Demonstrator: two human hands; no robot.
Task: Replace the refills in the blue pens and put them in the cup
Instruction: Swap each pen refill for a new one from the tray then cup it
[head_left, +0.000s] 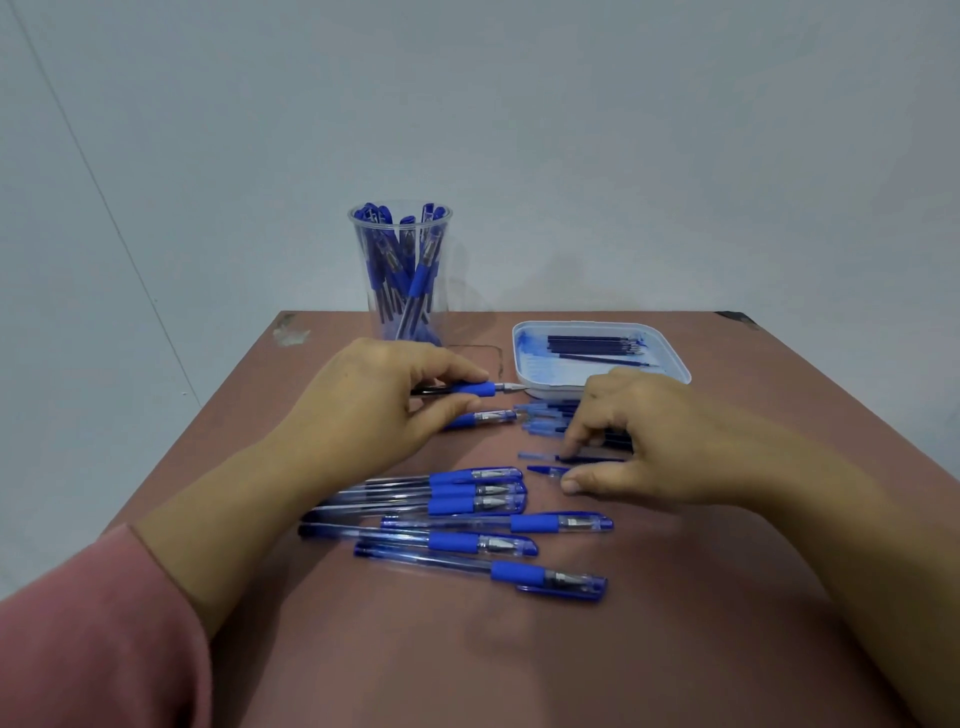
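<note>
The cup (363, 260) is clear, glossy plastic. My pens (452, 540) have see-through plastic barrels, matt blue grips and shiny metal tips. The tray (524, 364) is smooth white plastic, ink-smeared. The table (675, 597) looks matt brown, scuffed at its far corners. My sleeve (93, 639) is pink cloth.

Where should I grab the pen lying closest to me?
Pinch the nearest clear blue capped pen from above at its blue rubber sleeve, across its width. It lies flat on the brown table, and rubber probably slips less than the smooth barrel.

A dusty-pink sleeve (88, 639), possibly fleece, covers the left arm short of the wrist.
</note>
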